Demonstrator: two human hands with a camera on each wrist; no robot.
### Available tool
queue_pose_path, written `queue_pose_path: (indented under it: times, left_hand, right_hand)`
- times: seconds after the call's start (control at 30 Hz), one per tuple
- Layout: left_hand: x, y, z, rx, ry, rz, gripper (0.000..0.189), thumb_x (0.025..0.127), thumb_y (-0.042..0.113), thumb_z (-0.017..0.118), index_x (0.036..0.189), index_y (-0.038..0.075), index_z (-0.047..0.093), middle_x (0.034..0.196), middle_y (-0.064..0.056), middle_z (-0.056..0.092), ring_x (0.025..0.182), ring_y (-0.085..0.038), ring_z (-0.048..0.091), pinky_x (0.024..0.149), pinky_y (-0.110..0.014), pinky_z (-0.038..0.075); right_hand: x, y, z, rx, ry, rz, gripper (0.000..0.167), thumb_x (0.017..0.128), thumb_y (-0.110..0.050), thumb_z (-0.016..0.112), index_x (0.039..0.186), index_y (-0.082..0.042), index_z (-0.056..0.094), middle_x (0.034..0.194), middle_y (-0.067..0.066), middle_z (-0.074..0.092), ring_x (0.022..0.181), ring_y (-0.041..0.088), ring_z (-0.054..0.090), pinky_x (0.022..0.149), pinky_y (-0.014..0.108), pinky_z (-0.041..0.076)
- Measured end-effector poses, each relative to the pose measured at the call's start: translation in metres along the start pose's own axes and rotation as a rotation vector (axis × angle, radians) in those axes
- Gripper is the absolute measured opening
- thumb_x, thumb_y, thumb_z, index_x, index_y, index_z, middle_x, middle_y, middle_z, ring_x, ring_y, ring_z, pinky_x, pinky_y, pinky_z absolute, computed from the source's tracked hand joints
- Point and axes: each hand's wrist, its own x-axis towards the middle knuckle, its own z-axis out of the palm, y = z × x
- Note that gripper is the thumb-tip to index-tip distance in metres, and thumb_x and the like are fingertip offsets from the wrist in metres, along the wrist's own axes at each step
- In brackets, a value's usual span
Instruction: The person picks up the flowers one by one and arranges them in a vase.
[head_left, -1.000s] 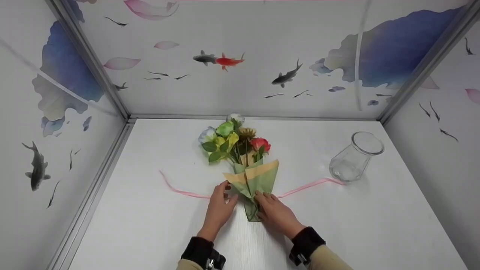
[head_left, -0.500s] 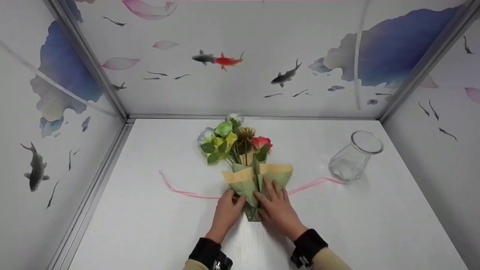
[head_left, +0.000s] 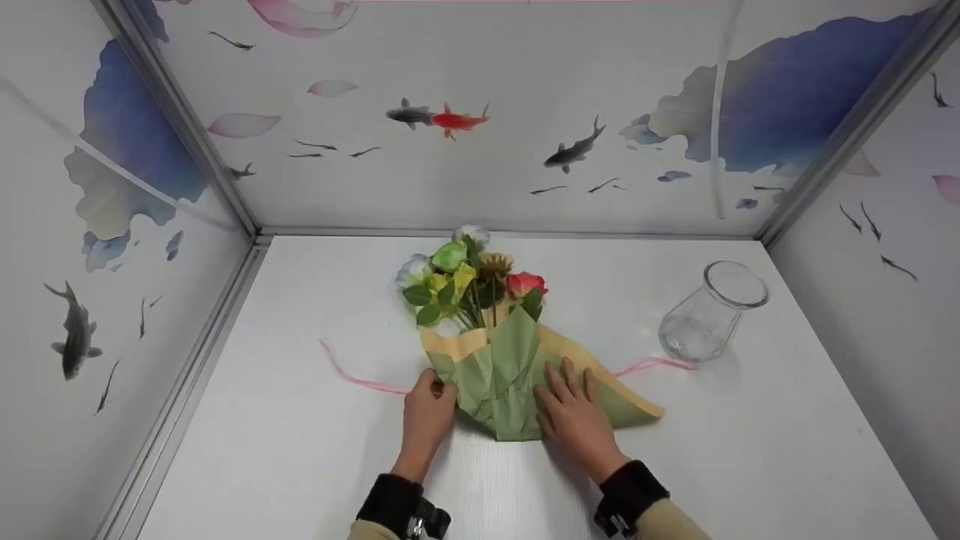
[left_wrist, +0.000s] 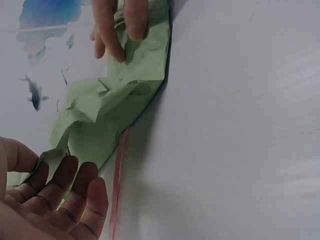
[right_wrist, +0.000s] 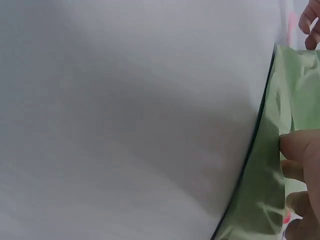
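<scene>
A bouquet of flowers (head_left: 454, 274), with blue, green, yellow, brown and red blooms, lies on the white table. Green wrapping paper (head_left: 514, 375) with a tan border covers the stems and spreads wide toward the right. At its left edge my left hand (head_left: 429, 412) pinches the paper; in the left wrist view, thumb and forefinger meet on a fold of the wrapping paper (left_wrist: 92, 110). My right hand (head_left: 577, 424) rests with extended fingers on the paper's right half. A pink ribbon (head_left: 360, 381) runs beneath the wrapping, its ends showing on both sides.
A clear glass jar (head_left: 701, 319) leans at an angle on the right, by the ribbon's right end. Metal-framed walls printed with fish and petals enclose the table (head_left: 300, 465) at the back and sides.
The wrapping paper, folded narrow around the stems before, has opened out to both sides. My left hand has moved left with its edge; my right hand has shifted slightly right.
</scene>
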Motion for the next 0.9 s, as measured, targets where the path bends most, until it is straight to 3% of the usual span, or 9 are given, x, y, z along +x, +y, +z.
queue_pose_path:
  times: [0.1,0.3,0.4,0.63,0.8,0.9]
  left_hand:
    - [0.002,-0.004,-0.007,0.0,0.033,-0.014,0.007,0.092,0.013,0.058,0.086,0.01,0.056,0.081,-0.006,0.066,0.073,-0.019,0.058,0.068,-0.035,0.049]
    - [0.003,-0.015,-0.021,0.029,0.059,-0.053,0.013,0.091,0.012,0.057,0.081,0.009,0.049,0.072,-0.005,0.056,0.065,-0.018,0.049,0.063,-0.032,0.041]
    - [0.003,-0.023,-0.028,0.026,0.06,-0.09,0.011,0.091,0.011,0.055,0.082,0.008,0.05,0.068,-0.004,0.054,0.059,-0.018,0.052,0.06,-0.031,0.043]
    - [0.0,-0.039,-0.036,-0.017,0.017,-0.188,0.01,0.095,0.012,0.052,0.094,0.005,0.058,0.068,-0.01,0.066,0.049,-0.02,0.063,0.045,-0.029,0.048]
    - [0.001,-0.041,-0.039,-0.026,-0.016,-0.22,0.013,0.098,0.015,0.053,0.1,0.003,0.058,0.074,-0.01,0.069,0.049,-0.019,0.062,0.042,-0.028,0.047]
    - [0.003,-0.039,-0.039,-0.075,-0.04,-0.245,0.014,0.1,0.014,0.052,0.103,0.001,0.057,0.074,-0.011,0.07,0.049,-0.019,0.064,0.043,-0.029,0.05]
  right_hand:
    - [-0.003,-0.001,0.0,0.03,-0.064,0.034,0.037,0.094,-0.018,0.071,0.127,-0.002,0.067,0.148,0.025,0.052,0.139,0.053,0.042,0.11,0.072,0.029]
    - [-0.008,-0.003,-0.003,0.144,-0.253,0.194,0.046,0.103,-0.027,0.06,0.144,-0.006,0.057,0.156,0.02,0.045,0.146,0.05,0.034,0.112,0.075,0.021]
    - [-0.01,0.0,-0.003,0.183,-0.297,0.242,0.051,0.105,-0.03,0.058,0.149,-0.007,0.052,0.159,0.019,0.041,0.148,0.047,0.031,0.114,0.073,0.019]
    - [-0.012,0.007,-0.001,0.224,-0.292,0.29,0.06,0.102,-0.034,0.062,0.15,-0.002,0.048,0.16,0.028,0.034,0.149,0.048,0.028,0.117,0.068,0.021]
    - [-0.011,0.01,-0.001,0.255,-0.268,0.376,0.075,0.097,-0.042,0.069,0.154,-0.001,0.041,0.16,0.034,0.028,0.149,0.053,0.023,0.116,0.069,0.019]
    - [-0.01,0.012,-0.001,0.266,-0.219,0.407,0.085,0.091,-0.042,0.076,0.155,-0.001,0.039,0.157,0.034,0.033,0.146,0.055,0.026,0.114,0.071,0.021]
